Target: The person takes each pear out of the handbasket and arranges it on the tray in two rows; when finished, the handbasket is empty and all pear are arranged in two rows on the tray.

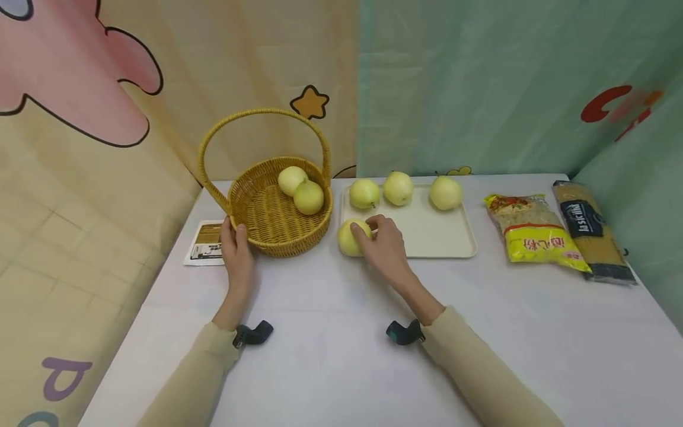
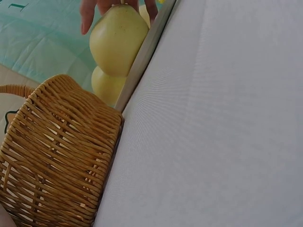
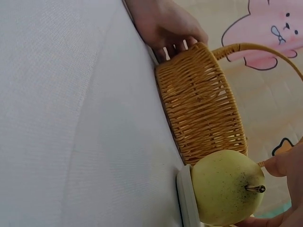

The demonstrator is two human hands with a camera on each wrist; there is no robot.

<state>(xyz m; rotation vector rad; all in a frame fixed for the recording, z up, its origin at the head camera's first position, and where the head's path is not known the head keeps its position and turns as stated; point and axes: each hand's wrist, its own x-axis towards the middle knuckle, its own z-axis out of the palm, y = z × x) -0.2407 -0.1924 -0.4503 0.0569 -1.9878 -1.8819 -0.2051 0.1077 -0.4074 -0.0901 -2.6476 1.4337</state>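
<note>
My left hand [image 1: 237, 255] holds the near left rim of a round wicker basket [image 1: 285, 246] with a tall handle, thumb up at the edge. Two pale yellow-green pears, a lighter one [image 1: 291, 179] and a greener one [image 1: 309, 198], lie inside the basket. At the near left corner of a cream tray [image 1: 437, 234], my right hand [image 1: 386, 248] grips a pear [image 1: 348, 239] between thumb and fingers. That pear's speckled top and stem show in the right wrist view, close over the tray rim. Along the tray's back side sit a left pear [image 1: 364, 193], a middle pear [image 1: 398, 188] and a right pear [image 1: 446, 193].
A flat brown-and-white packet [image 1: 205, 243] lies left of the basket, partly behind my left hand. To the right of the tray are a yellow printed food bag [image 1: 533, 231] and a dark-labelled pasta bag [image 1: 592, 231]. Curtains [image 1: 480, 89] hang behind the white table [image 1: 320, 356].
</note>
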